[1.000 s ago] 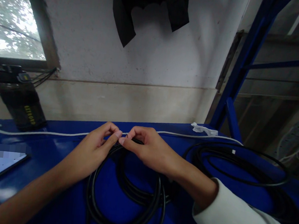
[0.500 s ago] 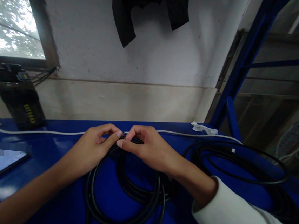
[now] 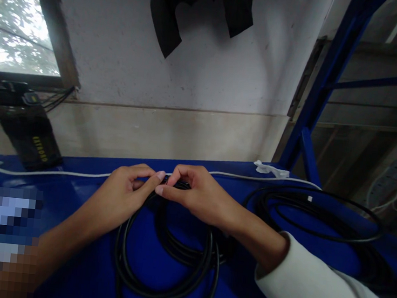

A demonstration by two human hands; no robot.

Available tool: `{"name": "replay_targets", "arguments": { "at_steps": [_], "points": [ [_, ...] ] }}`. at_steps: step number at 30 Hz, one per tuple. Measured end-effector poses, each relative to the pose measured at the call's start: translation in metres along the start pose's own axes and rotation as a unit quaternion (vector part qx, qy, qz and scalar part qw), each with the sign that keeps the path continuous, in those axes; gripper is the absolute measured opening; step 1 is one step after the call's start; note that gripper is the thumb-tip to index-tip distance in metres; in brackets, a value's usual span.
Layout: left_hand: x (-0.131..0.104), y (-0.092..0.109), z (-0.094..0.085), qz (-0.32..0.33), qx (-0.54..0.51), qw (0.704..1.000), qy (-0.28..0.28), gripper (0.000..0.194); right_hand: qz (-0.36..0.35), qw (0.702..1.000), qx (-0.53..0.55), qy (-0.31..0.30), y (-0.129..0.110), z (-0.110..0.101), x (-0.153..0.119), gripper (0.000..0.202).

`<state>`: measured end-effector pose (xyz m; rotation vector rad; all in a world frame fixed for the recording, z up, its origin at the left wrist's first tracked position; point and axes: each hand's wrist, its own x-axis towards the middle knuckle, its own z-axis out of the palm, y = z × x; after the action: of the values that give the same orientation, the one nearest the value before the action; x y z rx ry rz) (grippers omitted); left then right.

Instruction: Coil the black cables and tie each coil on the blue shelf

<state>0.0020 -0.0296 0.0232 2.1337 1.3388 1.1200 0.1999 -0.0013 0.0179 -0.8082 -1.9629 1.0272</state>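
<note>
Both of my hands meet at the far side of a coiled black cable (image 3: pixel 163 297), which lies in several loops on the blue table. My left hand (image 3: pixel 128 186) is closed, its thumb and forefinger pinched at the top of the loops. Close beside it, my right hand (image 3: pixel 197 193) pinches the same stretch of cable with thumb and bent forefinger. The fingertips almost touch. Whether something small sits between them is hidden. A second group of black loops (image 3: pixel 177 254) lies inside and to the right of the first.
A larger black cable coil (image 3: pixel 367 252) lies at the right. A white cable (image 3: pixel 66 173) runs along the back of the table (image 3: pixel 88 159), near crumpled white plastic (image 3: pixel 270 170). A dark bottle (image 3: pixel 33 133) stands at back left. A blue metal frame (image 3: pixel 309 113) rises at right.
The hands keep nearly the same place and grip; the left thumb tip has shifted up slightly. The view has tilted very little. Blurred squares now cover the left forearm's lower end.
</note>
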Motion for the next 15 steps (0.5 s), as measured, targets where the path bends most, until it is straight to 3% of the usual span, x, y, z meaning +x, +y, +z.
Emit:
{"name": "replay_targets", "arguments": {
  "at_steps": [5,15],
  "points": [
    [-0.0005,0.005,-0.0007,-0.028,0.005,1.0,-0.011,0.042,-0.009,1.0,0.019,-0.004,0.002,0.0008,0.0008,0.021],
    [-0.0012,0.0068,0.0,-0.073,-0.043,0.996,-0.027,0.033,-0.039,0.999,0.019,-0.012,-0.0039,-0.0003,0.0,0.018]
  ]
}}
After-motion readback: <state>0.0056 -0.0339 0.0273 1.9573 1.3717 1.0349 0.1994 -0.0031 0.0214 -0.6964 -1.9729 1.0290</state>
